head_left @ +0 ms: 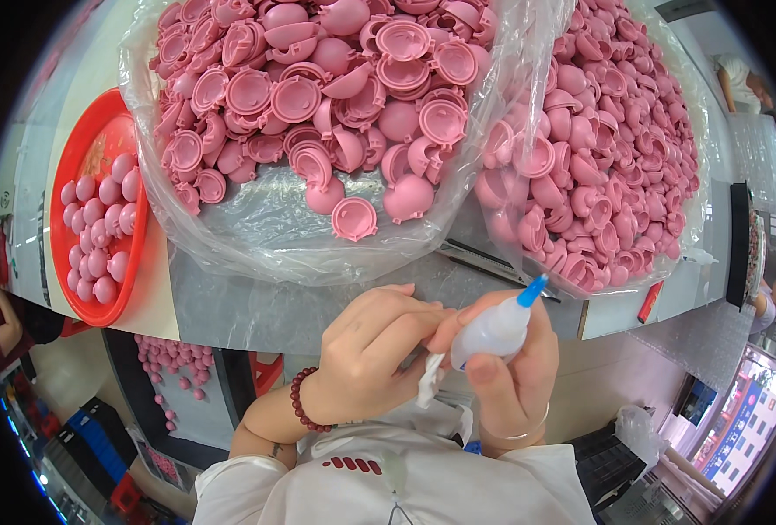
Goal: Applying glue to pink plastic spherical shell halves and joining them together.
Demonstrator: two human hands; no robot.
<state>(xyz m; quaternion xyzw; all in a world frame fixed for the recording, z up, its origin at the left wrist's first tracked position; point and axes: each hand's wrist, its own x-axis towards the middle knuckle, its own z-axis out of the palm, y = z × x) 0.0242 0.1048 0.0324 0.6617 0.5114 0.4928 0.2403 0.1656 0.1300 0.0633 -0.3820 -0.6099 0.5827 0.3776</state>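
Observation:
My right hand (528,367) is closed round a small white squeeze bottle (493,337) with a blue pointed nozzle (533,290), which tilts up and to the right. Beside it, my left hand (366,354) has its fingers curled, the fingertips meeting those of the right hand. A crumpled white tissue (430,382) hangs at the left fingertips, between the two hands; its upper end is partly hidden. Beyond the hands, a clear plastic bag (292,254) lies open, full of pink hollow half-shells (353,217). Neither hand touches the shells.
A second clear bag (528,175) of pink shells stands at the right. On the left, a red basin (62,254) holds several pink balls (99,232). Below the table edge is a dark tray (124,376) with more pink balls. A red object (650,301) lies at the table's right.

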